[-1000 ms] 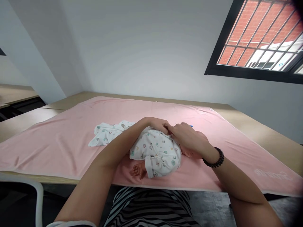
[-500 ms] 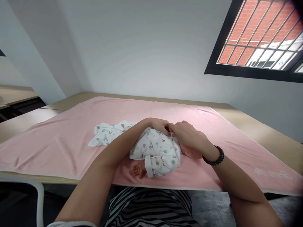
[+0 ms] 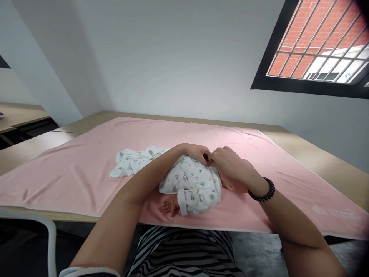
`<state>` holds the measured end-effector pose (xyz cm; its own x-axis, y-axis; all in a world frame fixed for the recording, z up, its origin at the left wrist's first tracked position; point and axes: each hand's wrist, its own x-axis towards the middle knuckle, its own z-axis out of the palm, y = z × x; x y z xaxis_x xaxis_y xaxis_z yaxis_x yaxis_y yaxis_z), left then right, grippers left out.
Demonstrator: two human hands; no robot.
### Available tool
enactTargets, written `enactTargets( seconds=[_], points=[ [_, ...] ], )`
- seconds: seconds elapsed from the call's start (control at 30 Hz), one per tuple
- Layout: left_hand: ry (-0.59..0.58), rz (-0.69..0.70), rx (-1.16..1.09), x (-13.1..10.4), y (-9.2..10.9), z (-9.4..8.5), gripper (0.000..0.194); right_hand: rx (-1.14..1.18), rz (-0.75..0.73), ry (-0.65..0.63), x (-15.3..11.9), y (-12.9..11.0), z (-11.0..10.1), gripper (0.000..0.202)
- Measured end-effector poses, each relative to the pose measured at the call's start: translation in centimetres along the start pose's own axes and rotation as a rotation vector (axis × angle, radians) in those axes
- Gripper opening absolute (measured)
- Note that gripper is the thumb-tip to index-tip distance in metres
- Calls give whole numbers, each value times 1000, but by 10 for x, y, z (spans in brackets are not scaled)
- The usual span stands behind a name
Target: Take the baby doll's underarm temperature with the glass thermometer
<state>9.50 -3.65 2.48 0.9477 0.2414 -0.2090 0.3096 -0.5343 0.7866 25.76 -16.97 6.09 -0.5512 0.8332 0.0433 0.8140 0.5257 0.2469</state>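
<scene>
A baby doll (image 3: 230, 185) lies on the pink cloth with its head to the right, in a white baby shirt (image 3: 190, 181) printed with small coloured figures. One doll hand (image 3: 170, 206) sticks out of the folded cuff near the table's front edge. At the shirt's neckline, my left hand (image 3: 197, 152) pinches the fabric with bent fingers. My right hand (image 3: 230, 163), a dark bead bracelet at its wrist, meets it there, fingers closed on the same collar edge. It covers much of the doll's head. What lies between the fingertips is hidden.
White printed baby pants (image 3: 129, 162) extend left of the shirt, partly behind my left forearm. The pink cloth (image 3: 86, 165) covers most of the wooden table (image 3: 325, 154). A white wall and a barred window stand behind. A white chair frame (image 3: 51, 238) is at lower left.
The view has shifted slightly. Both hands stay at the neckline, with only small finger movements; the doll and its clothes lie as before.
</scene>
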Motion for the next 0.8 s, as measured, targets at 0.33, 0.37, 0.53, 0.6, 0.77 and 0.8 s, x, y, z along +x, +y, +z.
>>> enactTargets(
  seconds=[0.33, 0.37, 0.53, 0.6, 0.77, 0.8],
  points=[
    [-32, 70, -52, 0, -6, -4, 34, 53, 3, 29, -3, -2, -3, 22],
    [-31, 82, -59, 0, -6, -4, 33, 62, 15, 34, -4, -3, -4, 22],
    [-39, 105, -92, 0, -6, -4, 29, 68, 3, 38, -5, -4, -5, 21],
    [-58, 120, -90, 0, -6, -4, 27, 73, 20, 44, -6, -6, -5, 21],
    [-71, 113, -68, 1, -8, -3, 29, 67, 34, 37, -5, -11, -4, 23],
    [-74, 106, -66, 1, -8, -4, 31, 70, 38, 24, -6, -10, -4, 24]
  ],
)
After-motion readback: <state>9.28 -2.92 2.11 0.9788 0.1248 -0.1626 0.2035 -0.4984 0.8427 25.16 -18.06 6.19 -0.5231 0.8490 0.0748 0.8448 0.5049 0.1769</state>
